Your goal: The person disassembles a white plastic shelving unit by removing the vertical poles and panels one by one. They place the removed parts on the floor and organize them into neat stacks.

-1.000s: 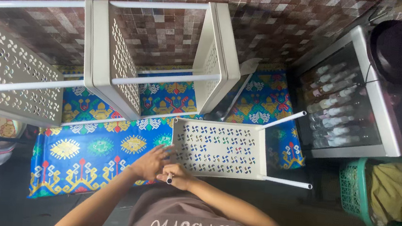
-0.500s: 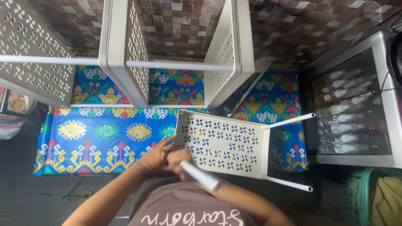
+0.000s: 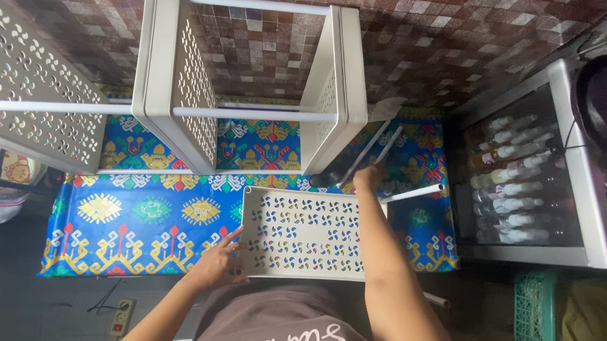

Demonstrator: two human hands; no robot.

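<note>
Brown mosaic wall (image 3: 270, 54), patterned blue mat (image 3: 140, 221)
</note>
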